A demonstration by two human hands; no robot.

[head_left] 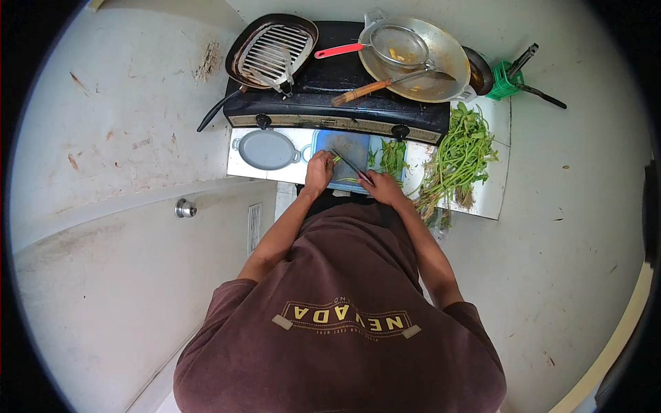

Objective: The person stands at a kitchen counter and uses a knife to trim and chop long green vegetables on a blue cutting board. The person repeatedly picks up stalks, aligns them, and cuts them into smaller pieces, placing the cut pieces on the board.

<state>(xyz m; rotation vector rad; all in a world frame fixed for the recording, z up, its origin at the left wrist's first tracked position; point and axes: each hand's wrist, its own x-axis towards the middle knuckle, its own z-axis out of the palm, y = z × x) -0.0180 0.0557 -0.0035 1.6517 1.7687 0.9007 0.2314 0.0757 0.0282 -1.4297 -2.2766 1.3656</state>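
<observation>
My left hand [320,170] pinches a short piece of green stem [336,159] over the left side of a blue cutting board [330,138]. In my right hand [384,188] is a knife [353,167], its blade pointing up and left so that the tip comes close to the stem. Cut leafy greens [393,156] lie on the board's right part, beyond my right hand. A few pale stems rest between the two hands. To the right, a large bunch of leafy greens [459,149] with roots still on spreads over the white tiled counter [488,199].
Behind the board stands a black two-burner gas stove [330,77]. It carries a grill pan [273,49] and a wok [449,46], with a red-handled strainer [400,46] and a wooden-handled spatula [361,93] across the wok. A grey oval dish [267,149] sits left; a green utensil basket [503,80] stands right.
</observation>
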